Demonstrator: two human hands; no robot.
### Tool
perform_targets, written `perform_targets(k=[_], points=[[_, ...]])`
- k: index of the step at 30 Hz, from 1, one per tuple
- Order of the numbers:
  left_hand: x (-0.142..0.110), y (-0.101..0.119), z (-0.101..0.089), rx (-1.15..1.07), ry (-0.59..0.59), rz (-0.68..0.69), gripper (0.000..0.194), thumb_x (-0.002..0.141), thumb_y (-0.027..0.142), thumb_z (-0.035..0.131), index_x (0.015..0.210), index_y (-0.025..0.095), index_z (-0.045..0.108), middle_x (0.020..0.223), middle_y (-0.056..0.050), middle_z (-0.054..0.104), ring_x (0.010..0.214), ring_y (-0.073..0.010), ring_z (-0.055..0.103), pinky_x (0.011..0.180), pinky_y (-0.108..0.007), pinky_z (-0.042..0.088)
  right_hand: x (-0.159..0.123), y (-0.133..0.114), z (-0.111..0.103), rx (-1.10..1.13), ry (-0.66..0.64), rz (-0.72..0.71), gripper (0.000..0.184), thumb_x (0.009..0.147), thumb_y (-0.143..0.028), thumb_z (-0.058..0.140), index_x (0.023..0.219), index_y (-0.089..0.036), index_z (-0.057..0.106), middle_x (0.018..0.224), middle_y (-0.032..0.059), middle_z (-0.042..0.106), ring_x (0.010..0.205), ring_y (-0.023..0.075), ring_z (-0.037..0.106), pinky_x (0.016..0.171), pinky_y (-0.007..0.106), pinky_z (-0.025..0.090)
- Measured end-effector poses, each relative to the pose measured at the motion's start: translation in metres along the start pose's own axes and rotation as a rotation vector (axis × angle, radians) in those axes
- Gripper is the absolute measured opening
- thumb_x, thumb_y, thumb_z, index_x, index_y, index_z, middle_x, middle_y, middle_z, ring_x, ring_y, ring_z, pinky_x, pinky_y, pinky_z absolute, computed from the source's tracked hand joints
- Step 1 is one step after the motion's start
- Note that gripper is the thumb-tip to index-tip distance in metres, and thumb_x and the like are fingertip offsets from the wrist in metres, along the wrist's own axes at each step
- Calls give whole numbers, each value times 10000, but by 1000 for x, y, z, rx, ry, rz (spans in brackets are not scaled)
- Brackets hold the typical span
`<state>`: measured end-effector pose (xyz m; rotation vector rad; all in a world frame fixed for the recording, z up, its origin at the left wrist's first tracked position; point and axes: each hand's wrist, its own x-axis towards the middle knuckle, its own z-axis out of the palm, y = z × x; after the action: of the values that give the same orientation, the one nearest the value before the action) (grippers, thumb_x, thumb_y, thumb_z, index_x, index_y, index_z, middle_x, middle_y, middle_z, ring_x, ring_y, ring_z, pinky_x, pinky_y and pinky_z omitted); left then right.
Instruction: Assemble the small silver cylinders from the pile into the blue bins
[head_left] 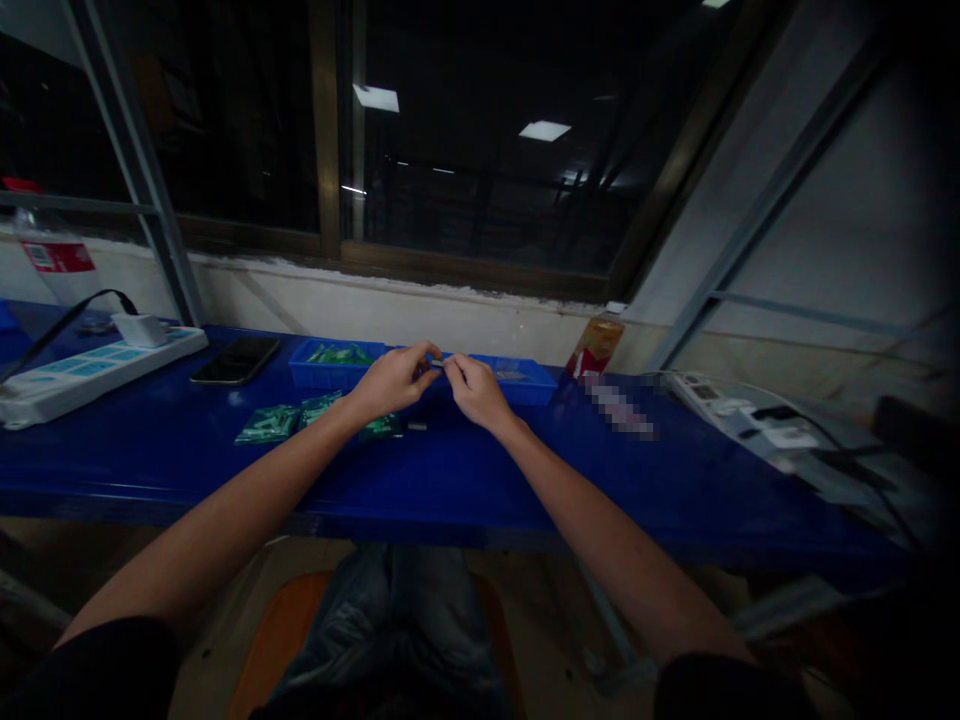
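Observation:
My left hand (pixel 399 380) and my right hand (pixel 474 388) meet over the blue table, fingers pinched toward each other. Between their fingertips is a small greyish piece (pixel 438 364), too small to name, and both hands seem to grip it. Behind them stand a blue bin with green pieces (pixel 339 354) and another blue bin (pixel 541 384), partly hidden by my hands. Below my left forearm lie several clear bags of green parts (pixel 268 424). A small grey metallic piece (pixel 417 427) rests on the table just right of the bags.
On the left are a phone (pixel 236 360), a white power strip (pixel 105 368) with a plug, and a bottle with a red label (pixel 56 258). A drink bottle (pixel 597 345) stands at the back right. Farther right is another power strip with cables (pixel 750 420). A window runs behind the table.

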<state>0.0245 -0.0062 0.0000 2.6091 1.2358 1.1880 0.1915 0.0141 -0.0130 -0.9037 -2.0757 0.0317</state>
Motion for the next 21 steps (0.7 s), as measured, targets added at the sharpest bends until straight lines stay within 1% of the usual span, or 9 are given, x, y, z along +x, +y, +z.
perform_targets(k=[3,5,8,10,11,13,16,18,21], points=[[0,-2,2,30,1,0,216,840,274,472,1013,167,543,812,-52,650,706,-157,595,642,-260,426,0,-1,-1,12,-15,13,329,902,-339,312,630,-197,430,592,3,496,583,130,476,573,254,320],[0,-2,1,64,6,-17,211,860,291,441,986,167,555,819,-60,653,717,-165,596,641,-266,420,0,-2,-1,35,-24,18,305,899,-345,320,680,-193,469,611,-1,511,578,124,481,577,250,328],[1,-1,0,117,9,-53,247,887,316,381,912,163,574,803,-69,653,712,-175,595,642,-275,409,-2,-2,-1,82,-25,23,191,861,-345,416,890,-189,521,635,-19,528,572,116,496,589,240,351],[1,0,-1,151,6,-77,281,894,330,354,864,161,577,776,-73,648,697,-181,594,631,-277,401,-3,-1,0,101,-21,19,223,828,-322,476,1002,-185,502,627,-32,521,564,113,500,586,234,359],[1,1,-2,166,3,-87,296,896,338,346,844,161,577,760,-74,645,690,-184,593,623,-277,396,-3,-1,0,104,-18,14,234,819,-309,487,1017,-184,496,621,-35,516,561,112,497,581,232,360],[1,1,-2,187,-9,-97,327,900,356,330,810,159,575,724,-74,636,670,-185,589,608,-276,387,-3,-1,1,100,-18,2,211,822,-295,477,1000,-185,502,622,-31,517,562,113,491,577,233,359],[1,0,-3,184,-30,-97,365,904,373,313,782,155,579,684,-70,625,638,-178,581,590,-275,380,-2,-2,0,80,-16,-11,163,846,-311,437,910,-190,526,644,-14,535,590,122,498,596,240,361],[1,-2,-4,130,-36,-81,322,893,370,350,847,155,586,703,-63,632,629,-166,577,583,-266,385,-2,-2,0,64,-15,-14,187,865,-321,400,811,-193,526,663,0,547,622,130,510,618,246,362],[1,-4,-4,-4,-30,-10,268,851,340,457,1031,163,548,777,-50,647,661,-146,586,595,-245,406,-1,-3,-2,24,-3,-1,281,887,-333,352,672,-197,471,626,7,523,626,138,502,613,253,348]])
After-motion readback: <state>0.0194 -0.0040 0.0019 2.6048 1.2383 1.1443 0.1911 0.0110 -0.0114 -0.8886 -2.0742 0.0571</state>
